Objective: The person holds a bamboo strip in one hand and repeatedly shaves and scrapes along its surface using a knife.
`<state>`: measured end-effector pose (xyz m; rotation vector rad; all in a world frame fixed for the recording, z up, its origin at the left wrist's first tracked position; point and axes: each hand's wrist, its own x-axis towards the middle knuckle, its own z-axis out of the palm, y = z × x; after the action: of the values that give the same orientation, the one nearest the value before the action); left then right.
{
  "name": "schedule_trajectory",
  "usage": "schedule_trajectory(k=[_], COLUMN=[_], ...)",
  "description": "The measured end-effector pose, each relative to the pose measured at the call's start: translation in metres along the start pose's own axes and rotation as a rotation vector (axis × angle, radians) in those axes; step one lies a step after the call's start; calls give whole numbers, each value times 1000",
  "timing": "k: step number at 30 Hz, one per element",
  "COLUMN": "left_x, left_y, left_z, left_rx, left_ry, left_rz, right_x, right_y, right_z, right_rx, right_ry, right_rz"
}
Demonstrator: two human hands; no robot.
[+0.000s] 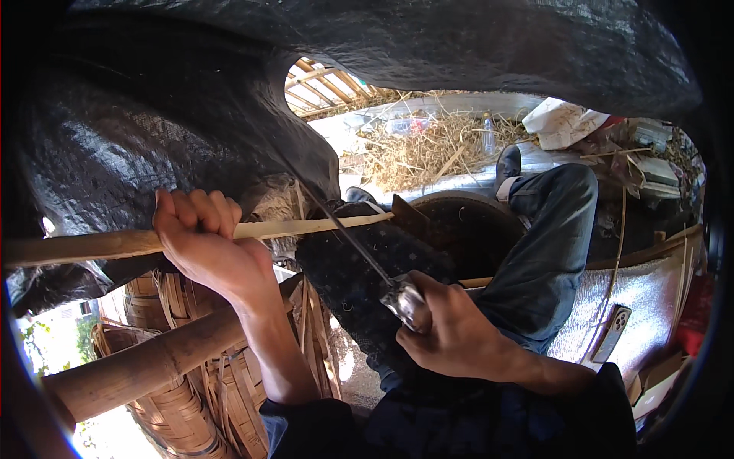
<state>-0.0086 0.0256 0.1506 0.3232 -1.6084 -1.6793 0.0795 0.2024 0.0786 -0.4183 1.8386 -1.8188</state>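
My left hand (206, 229), at the left, is wrapped round a pale bamboo strip (306, 227). The strip runs from the left edge of the view to the middle, and its tip ends near a dark round basin. My right hand (451, 329) grips a long knife by its silvery handle (409, 304). Its thin dark blade (336, 219), seen almost edge-on, slants up and left across the strip. Whether the blade touches the strip I cannot tell. A dark cloth (359, 298) covers my lap beneath both.
Black sheeting (153, 115) hangs at the left and overhead. Woven bamboo baskets (180, 405) and a thick bamboo pole (145, 375) are at lower left. The dark basin (474, 229) sits by my bent leg (543, 260). Straw (420, 149) lies ahead, a phone (612, 333) at right.
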Motion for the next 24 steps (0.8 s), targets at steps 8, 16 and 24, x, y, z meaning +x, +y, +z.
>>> schedule_trajectory(k=[8, 16, 24], left_x=[-4, -2, -8], left_y=[2, -1, 0], left_z=[13, 9, 7], left_rx=[43, 9, -28], left_ry=[-14, -56, -61], left_rz=[-3, -12, -24], right_x=[-14, 0, 2], right_y=[49, -22, 13], right_z=[23, -20, 8], right_rx=[-77, 29, 29], right_ry=[138, 12, 18], right_rz=[55, 222, 126])
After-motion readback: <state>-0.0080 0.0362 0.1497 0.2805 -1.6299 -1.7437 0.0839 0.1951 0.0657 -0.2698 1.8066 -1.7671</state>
